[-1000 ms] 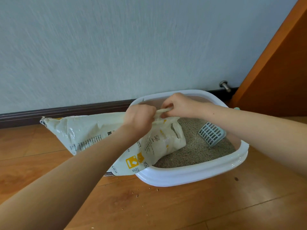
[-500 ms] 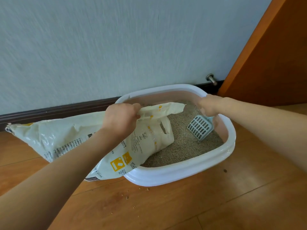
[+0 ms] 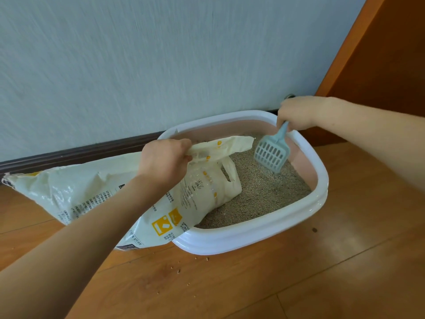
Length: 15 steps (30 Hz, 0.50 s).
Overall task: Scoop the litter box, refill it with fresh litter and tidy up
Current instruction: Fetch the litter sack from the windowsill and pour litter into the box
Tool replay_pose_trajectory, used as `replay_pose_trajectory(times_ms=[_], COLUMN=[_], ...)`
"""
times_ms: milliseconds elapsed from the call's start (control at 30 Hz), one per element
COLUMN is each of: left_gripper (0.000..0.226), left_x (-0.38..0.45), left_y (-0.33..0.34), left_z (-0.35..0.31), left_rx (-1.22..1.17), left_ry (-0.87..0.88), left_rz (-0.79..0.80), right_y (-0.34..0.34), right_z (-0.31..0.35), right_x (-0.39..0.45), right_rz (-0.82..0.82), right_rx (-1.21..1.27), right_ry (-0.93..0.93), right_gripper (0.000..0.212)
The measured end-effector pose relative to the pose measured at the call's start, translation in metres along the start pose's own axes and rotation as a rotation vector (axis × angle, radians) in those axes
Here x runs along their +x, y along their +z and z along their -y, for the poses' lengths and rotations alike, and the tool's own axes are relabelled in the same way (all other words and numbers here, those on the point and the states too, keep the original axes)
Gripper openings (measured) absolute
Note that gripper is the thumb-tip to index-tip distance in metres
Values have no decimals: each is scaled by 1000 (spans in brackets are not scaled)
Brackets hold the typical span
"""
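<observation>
A white litter box (image 3: 253, 236) with pink inner walls stands on the wood floor by the wall, holding grey-beige litter (image 3: 264, 192). A cream litter bag (image 3: 92, 194) with yellow marks lies on its side, its open mouth resting over the box's left rim and into the litter. My left hand (image 3: 165, 162) grips the bag's top edge near the mouth. My right hand (image 3: 296, 113) holds the handle of a pale blue slotted scoop (image 3: 271, 155), lifted at the box's far right corner with its blade tip down at the litter.
A grey wall with a dark baseboard (image 3: 76, 153) runs behind the box. An orange wooden door (image 3: 379, 54) stands at the right, with a metal door stop (image 3: 289, 96) just behind my right hand. Loose litter grains (image 3: 179, 270) are scattered on the floor in front.
My right hand let go of the bag's mouth, moved right to the scoop, took its handle and raised it. My left hand kept its hold on the bag.
</observation>
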State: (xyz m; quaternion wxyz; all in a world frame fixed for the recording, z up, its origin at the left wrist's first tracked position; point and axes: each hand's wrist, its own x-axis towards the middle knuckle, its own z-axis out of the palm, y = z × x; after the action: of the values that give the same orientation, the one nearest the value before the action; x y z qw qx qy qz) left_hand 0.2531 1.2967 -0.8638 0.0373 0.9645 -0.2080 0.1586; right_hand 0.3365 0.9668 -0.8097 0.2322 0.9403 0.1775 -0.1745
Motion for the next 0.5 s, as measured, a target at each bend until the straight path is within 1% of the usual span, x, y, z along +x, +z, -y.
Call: replay_pose_trajectory(times_ms=[167, 233, 333, 433, 500], left_gripper=[12, 12, 12, 12, 12], left_x=[0, 0, 0, 1, 1], left_y=[1, 0, 0, -1, -1], left_z=[0, 0, 0, -1, -1], left_rx=[0, -10, -12, 9, 18], left_ry=[-2, 6, 6, -6, -7], left_rz=[-18, -23, -14, 12, 18], right_y=[20, 29, 39, 46, 56], right_z=[21, 31, 34, 31, 30], right_x=[-2, 1, 5, 3, 3], right_rz=[-124, -131, -38, 116, 193], right_rx=[391, 589, 780, 901, 1000], right_ry=[33, 48, 83, 107, 89], right_gripper=[20, 19, 14, 15, 16])
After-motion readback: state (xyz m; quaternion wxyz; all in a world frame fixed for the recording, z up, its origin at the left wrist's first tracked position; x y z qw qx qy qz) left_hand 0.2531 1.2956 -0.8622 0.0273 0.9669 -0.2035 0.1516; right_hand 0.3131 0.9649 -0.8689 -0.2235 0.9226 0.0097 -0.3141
